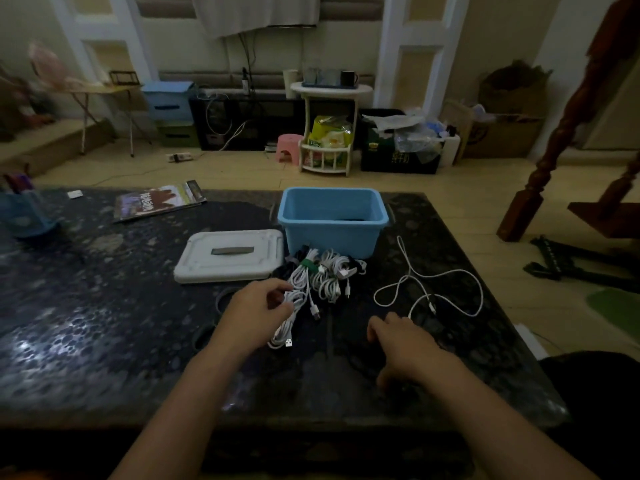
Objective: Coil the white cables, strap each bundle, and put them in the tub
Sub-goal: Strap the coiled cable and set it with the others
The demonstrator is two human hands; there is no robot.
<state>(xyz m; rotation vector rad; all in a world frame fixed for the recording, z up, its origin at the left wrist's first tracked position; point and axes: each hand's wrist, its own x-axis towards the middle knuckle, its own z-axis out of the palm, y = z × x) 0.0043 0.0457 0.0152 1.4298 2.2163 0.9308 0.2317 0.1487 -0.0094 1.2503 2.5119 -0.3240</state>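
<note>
A blue tub [333, 216] stands open on the dark table, with something dark at its bottom. In front of it lies a pile of coiled white cables [325, 275], one with a green strap. My left hand [256, 310] holds a coiled white cable bundle [291, 317] whose plugs hang toward me. My right hand [405, 341] rests palm down on the table, fingers loosely bent, holding nothing. One loose uncoiled white cable [429, 282] sprawls to the right, its near end close to my right fingertips.
The tub's white lid [230, 256] lies left of the tub. A magazine [159, 202] and a blue holder [24, 216] sit at the table's far left. The table's right edge runs close beyond the loose cable. Cluttered floor and furniture lie behind.
</note>
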